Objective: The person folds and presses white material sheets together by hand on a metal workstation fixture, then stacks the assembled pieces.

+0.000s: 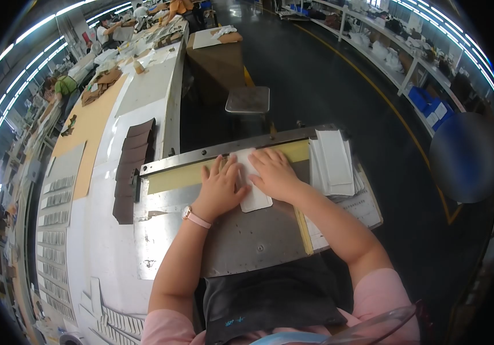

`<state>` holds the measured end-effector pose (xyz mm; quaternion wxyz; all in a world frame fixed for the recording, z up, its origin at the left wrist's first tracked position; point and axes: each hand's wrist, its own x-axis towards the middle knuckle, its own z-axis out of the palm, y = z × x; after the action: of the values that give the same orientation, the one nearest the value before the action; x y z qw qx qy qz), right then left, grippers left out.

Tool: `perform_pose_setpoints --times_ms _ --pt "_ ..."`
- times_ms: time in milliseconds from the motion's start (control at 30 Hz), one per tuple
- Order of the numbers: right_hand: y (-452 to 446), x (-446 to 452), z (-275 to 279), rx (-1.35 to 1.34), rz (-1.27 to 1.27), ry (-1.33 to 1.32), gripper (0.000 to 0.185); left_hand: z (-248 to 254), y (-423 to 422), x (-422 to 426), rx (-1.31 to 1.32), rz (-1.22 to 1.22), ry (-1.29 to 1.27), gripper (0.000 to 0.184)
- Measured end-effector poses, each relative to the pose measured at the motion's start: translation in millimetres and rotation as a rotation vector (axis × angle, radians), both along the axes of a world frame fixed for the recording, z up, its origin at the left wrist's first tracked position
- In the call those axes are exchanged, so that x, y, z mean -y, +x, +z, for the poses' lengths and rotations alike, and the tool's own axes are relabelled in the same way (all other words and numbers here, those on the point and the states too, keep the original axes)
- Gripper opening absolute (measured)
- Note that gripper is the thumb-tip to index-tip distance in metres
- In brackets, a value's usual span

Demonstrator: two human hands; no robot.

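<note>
A white rectangular piece [256,200] with rounded corners lies on a metal work plate [241,241], its far end near a steel bar [183,160]. On its left edge rests my left hand [219,187], fingers stretched forward and apart, the thumb on the piece. My right hand [275,175] lies flat over its right side, fingers spread toward the bar. Both hands press from above and grasp nothing. Yellow tape [172,180] runs along the bar. Right of my right hand sits a stack of white pieces [333,164].
Overlapping brown pieces [136,167] lie left of the plate. Rows of thin strips [57,218] cover a board farther left. A square stool [248,100] stands beyond the bar, before a brown-sided table [215,63]. Shelves [373,52] line the right aisle. Several people work at the far left.
</note>
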<state>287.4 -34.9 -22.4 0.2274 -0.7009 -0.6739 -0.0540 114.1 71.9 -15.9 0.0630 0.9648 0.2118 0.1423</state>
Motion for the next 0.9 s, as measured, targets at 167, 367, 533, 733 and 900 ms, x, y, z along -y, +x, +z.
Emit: perform_pose_setpoints --times_ms 167,367,533,733,900 --pt "-0.9 -1.2 -0.8 -0.009 -0.012 0.007 0.051 -2.0 -0.1 1.9 0.027 -0.004 0.056 0.056" --pt "-4.1 3.0 4.8 0.016 -0.001 0.105 0.043 9.3 0.7 12.5 0.024 -0.006 0.076 0.057" --pt "-5.0 4.0 9.3 -0.035 0.018 0.044 0.037 9.3 -0.3 11.9 0.062 -0.031 0.087 0.055" --pt "2.4 0.8 6.0 -0.065 0.049 0.050 0.033 17.8 -0.8 5.1 0.078 -0.068 -0.047 0.049" --pt "-5.4 1.7 0.1 0.003 -0.122 0.094 0.045 15.3 -1.0 19.7 0.075 -0.060 -0.023 0.051"
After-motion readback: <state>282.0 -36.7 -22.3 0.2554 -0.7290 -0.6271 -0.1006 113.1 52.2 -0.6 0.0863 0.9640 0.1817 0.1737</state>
